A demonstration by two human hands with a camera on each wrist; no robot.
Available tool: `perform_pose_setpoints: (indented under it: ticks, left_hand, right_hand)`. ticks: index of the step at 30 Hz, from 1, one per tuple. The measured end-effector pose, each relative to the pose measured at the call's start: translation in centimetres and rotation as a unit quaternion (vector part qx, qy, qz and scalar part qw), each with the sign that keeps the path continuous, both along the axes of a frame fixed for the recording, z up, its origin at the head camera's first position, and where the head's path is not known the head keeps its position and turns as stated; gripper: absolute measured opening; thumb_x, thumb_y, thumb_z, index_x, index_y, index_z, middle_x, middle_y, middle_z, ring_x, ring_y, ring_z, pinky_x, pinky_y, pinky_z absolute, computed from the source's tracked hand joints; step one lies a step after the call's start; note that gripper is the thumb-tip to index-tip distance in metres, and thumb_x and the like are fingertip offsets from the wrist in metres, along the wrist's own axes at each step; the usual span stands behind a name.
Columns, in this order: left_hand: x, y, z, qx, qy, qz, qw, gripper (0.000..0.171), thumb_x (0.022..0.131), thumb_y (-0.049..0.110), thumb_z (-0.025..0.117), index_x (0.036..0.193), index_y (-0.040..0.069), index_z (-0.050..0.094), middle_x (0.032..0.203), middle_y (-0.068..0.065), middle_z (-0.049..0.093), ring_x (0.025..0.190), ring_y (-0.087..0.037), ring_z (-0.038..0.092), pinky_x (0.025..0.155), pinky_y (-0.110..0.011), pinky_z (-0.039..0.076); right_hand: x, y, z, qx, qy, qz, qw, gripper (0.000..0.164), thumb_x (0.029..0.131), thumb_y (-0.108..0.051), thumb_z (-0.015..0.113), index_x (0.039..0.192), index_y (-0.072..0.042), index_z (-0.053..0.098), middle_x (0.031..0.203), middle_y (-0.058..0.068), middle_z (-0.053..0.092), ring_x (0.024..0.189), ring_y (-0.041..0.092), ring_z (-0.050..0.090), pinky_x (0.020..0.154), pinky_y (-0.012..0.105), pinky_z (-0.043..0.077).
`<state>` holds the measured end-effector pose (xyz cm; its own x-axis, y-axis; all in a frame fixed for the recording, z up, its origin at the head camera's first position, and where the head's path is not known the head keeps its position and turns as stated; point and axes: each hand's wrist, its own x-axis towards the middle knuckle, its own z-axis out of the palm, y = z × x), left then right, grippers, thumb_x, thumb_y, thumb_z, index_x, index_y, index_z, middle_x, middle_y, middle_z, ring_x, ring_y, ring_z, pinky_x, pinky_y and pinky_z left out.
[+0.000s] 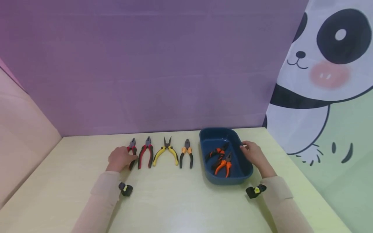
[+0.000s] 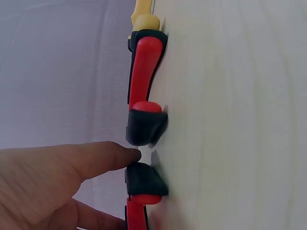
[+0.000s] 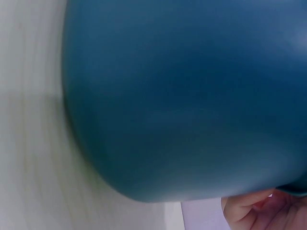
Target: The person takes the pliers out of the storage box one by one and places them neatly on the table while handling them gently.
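My left hand (image 1: 120,158) is at the leftmost red-and-black pliers (image 1: 132,150), its thumb on one side of the handles and a finger on the other. In the left wrist view the thumb (image 2: 108,155) lies against a black handle end (image 2: 144,181). On the right, my right hand (image 1: 254,154) grips the right rim of a blue plastic basin (image 1: 224,180). Inside the basin lie orange-and-black pliers (image 1: 223,168) and darker pliers with orange bands (image 1: 217,152). The basin wall (image 3: 182,105) fills most of the right wrist view, with curled fingers (image 3: 240,208) below its rim.
Right of the held pliers, in a row, lie larger red-and-black pliers (image 1: 145,152), yellow long-nose pliers (image 1: 166,151) with handles spread, and orange-and-black pliers (image 1: 186,154). The pale table (image 1: 163,200) ends at a purple backdrop (image 1: 157,81). A panda-print wall (image 1: 335,129) borders the right.
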<state>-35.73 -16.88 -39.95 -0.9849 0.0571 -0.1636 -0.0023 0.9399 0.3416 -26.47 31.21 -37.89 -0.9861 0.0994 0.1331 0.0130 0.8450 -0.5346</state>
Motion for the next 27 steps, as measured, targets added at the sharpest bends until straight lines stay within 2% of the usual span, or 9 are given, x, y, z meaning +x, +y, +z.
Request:
perform_pose_setpoints:
  ticks: [7, 16, 23, 27]
  left_hand:
    - [0.6, -0.1, 0.5, 0.004, 0.002, -0.004, 1.0000, 0.038, 0.082, 0.038, 0.064, 0.067, 0.006, 0.052, 0.065, -0.007, 0.049, 0.061, -0.021, 0.048, 0.050, -0.028, 0.034]
    - [0.8, -0.2, 0.8, -0.003, 0.004, -0.008, 1.0000, 0.037, 0.084, 0.038, 0.063, 0.071, 0.004, 0.053, 0.067, -0.008, 0.050, 0.062, -0.021, 0.049, 0.051, -0.030, 0.036]
    - [0.7, -0.4, 1.3, 0.000, 0.008, -0.005, 1.0000, 0.037, 0.085, 0.038, 0.059, 0.073, 0.003, 0.053, 0.059, -0.008, 0.054, 0.047, -0.019, 0.054, 0.046, -0.029, 0.037]
    - [0.9, -0.3, 1.8, 0.002, 0.013, -0.004, 0.9999, 0.038, 0.084, 0.038, 0.059, 0.079, 0.001, 0.053, 0.067, -0.009, 0.051, 0.057, -0.021, 0.052, 0.048, -0.030, 0.037]
  right_hand:
    - [-0.1, 0.1, -0.3, -0.001, -0.002, 0.002, 1.000, 0.032, 0.093, -0.008, 0.049, 0.113, 0.016, 0.053, 0.103, 0.035, 0.059, 0.090, 0.044, 0.059, 0.077, 0.051, 0.048]
    - [0.0, 0.0, -0.1, 0.000, 0.003, 0.002, 1.000, 0.031, 0.092, -0.007, 0.049, 0.112, 0.017, 0.053, 0.101, 0.034, 0.060, 0.089, 0.044, 0.060, 0.077, 0.051, 0.048]
    - [0.0, -0.1, 0.1, -0.001, 0.000, 0.002, 1.000, 0.031, 0.093, -0.008, 0.049, 0.112, 0.017, 0.053, 0.101, 0.034, 0.059, 0.088, 0.043, 0.060, 0.076, 0.051, 0.048]
    - [0.0, 0.0, 0.1, -0.001, -0.002, 0.000, 1.000, 0.032, 0.093, -0.008, 0.049, 0.112, 0.016, 0.053, 0.101, 0.034, 0.060, 0.088, 0.043, 0.060, 0.076, 0.050, 0.048]
